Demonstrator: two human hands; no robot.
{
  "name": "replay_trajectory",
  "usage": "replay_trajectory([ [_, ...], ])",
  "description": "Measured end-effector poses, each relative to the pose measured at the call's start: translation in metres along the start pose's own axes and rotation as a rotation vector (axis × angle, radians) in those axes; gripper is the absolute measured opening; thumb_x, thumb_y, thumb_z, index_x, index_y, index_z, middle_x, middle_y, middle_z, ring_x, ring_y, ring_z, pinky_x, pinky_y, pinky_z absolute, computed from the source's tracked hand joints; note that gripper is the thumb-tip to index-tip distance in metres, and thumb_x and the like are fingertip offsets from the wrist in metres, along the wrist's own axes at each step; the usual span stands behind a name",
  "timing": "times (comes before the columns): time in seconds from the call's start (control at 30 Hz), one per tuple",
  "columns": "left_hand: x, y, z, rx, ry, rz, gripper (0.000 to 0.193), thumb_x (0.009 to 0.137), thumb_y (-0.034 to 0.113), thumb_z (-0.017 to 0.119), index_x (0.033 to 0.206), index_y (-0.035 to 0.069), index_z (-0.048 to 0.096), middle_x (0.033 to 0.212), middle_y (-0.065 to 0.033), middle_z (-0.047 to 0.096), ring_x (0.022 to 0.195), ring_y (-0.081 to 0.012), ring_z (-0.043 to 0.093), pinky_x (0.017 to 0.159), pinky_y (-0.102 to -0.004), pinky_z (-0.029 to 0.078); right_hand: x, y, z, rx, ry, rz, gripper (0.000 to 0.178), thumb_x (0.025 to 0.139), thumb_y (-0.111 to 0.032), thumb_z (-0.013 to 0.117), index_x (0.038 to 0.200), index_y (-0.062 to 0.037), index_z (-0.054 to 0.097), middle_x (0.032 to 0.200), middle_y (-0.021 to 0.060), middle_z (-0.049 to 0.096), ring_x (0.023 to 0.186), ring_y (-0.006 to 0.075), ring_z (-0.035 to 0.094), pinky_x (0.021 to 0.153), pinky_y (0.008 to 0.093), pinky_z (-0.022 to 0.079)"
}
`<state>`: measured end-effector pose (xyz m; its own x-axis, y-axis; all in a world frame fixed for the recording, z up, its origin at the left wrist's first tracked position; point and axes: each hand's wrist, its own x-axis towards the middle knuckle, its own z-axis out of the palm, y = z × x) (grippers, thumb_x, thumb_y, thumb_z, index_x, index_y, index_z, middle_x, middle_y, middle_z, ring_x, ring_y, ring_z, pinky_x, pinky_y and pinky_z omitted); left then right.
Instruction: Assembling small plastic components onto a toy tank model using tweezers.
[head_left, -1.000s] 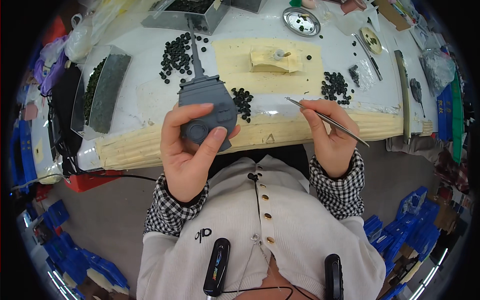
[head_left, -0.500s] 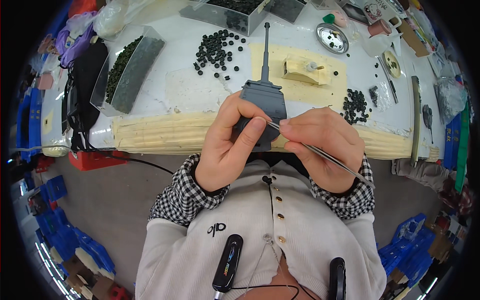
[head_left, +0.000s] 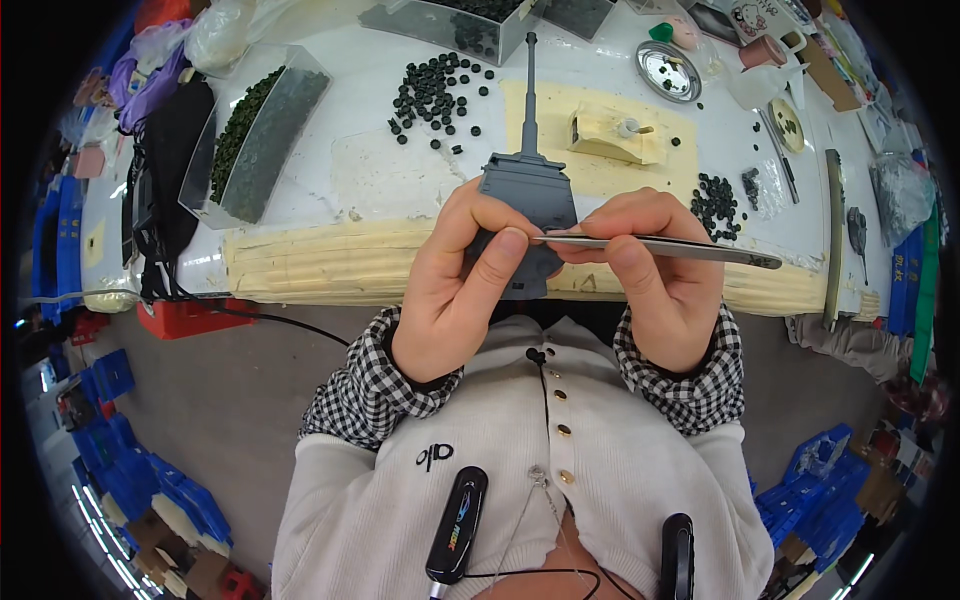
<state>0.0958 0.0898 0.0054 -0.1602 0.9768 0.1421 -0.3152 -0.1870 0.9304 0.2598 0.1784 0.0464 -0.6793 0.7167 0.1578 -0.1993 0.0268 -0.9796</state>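
A grey turret (head_left: 530, 190) is held up over the table's padded edge (head_left: 320, 265), its long barrel (head_left: 531, 95) pointing away. The left hand (head_left: 455, 285) grips its lower left part, thumb and forefinger bent close together; whether they also pinch something small, I cannot tell. The right hand (head_left: 655, 280) pinches steel tweezers (head_left: 700, 253) between thumb and fingers, their tips by the left thumb. The turret looks like hard plastic: probably light, stiff and not very slippery. Its broad sides seem the safe hold; the thin barrel could snap. Both hands hide much of the turret's near half.

Beyond, at right, lies a pile of black wheels (head_left: 714, 205). A clear box (head_left: 290, 140) stands at left. The barrel passes between loose wheels (head_left: 432, 95) and a cream block (head_left: 610, 140) on a yellow sheet (head_left: 570, 100). Farther off is a round tray (head_left: 645, 85).
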Motion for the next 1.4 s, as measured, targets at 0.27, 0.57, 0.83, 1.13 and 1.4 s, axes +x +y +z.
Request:
replay_trajectory([
  [0.27, 0.001, 0.0, -0.001, 0.009, -0.003, 0.013, 0.015, 0.104, 0.013, 0.045, 0.104, 0.0, 0.053, 0.111, -0.0081, 0.046, 0.096, -0.0131, 0.059, 0.085, -0.0256, 0.05, 0.0, 0.003, -0.003, -0.104, -0.017, -0.052, 0.017, 0.098, -0.008, 0.057, 0.106, 0.0066, 0.06, 0.1, 0.0123, 0.064, 0.09, 0.0155, 0.065, 0.079, 0.0287, 0.055],
  [0.57, 0.001, 0.0, -0.001, -0.025, 0.006, -0.017, 0.016, 0.104, 0.015, 0.045, 0.105, 0.0, 0.053, 0.109, -0.0078, 0.048, 0.094, -0.0136, 0.06, 0.083, -0.0257, 0.049, 0.001, 0.005, -0.001, -0.041, 0.009, -0.044, 0.017, 0.098, -0.009, 0.057, 0.106, 0.0062, 0.06, 0.099, 0.0121, 0.064, 0.088, 0.0159, 0.065, 0.077, 0.0277, 0.055],
  [0.83, 0.0, 0.001, -0.002, -0.109, 0.0, -0.097, 0.017, 0.104, 0.014, 0.044, 0.115, 0.001, 0.049, 0.115, -0.0101, 0.052, 0.101, -0.0158, 0.06, 0.087, -0.03, 0.051, 0.001, 0.004, -0.004, -0.126, 0.004, -0.071, 0.016, 0.096, -0.009, 0.06, 0.105, 0.0053, 0.062, 0.1, 0.0126, 0.065, 0.094, 0.0172, 0.064, 0.081, 0.0296, 0.053],
  [1.13, 0.003, 0.015, 0.0, -0.132, 0.105, -0.147, 0.071, 0.093, 0.0, 0.047, 0.155, 0.011, 0.014, 0.129, -0.0181, 0.054, 0.113, -0.0264, 0.061, 0.091, -0.0428, 0.056, 0.002, -0.003, -0.024, -0.355, -0.134, -0.185, 0.015, 0.092, -0.007, 0.065, 0.103, 0.0024, 0.066, 0.102, 0.0166, 0.07, 0.098, 0.0249, 0.067, 0.087, 0.0335, 0.052],
  [1.4, 0.003, 0.02, 0.003, -0.103, 0.14, -0.21, 0.069, 0.092, -0.003, 0.05, 0.153, 0.005, 0.019, 0.131, -0.017, 0.051, 0.113, -0.0245, 0.06, 0.09, -0.0401, 0.057, 0.005, -0.006, -0.024, -0.47, -0.194, -0.232, 0.013, 0.087, -0.004, 0.069, 0.099, 0.0014, 0.068, 0.1, 0.0166, 0.071, 0.096, 0.0271, 0.069, 0.083, 0.0334, 0.054],
])
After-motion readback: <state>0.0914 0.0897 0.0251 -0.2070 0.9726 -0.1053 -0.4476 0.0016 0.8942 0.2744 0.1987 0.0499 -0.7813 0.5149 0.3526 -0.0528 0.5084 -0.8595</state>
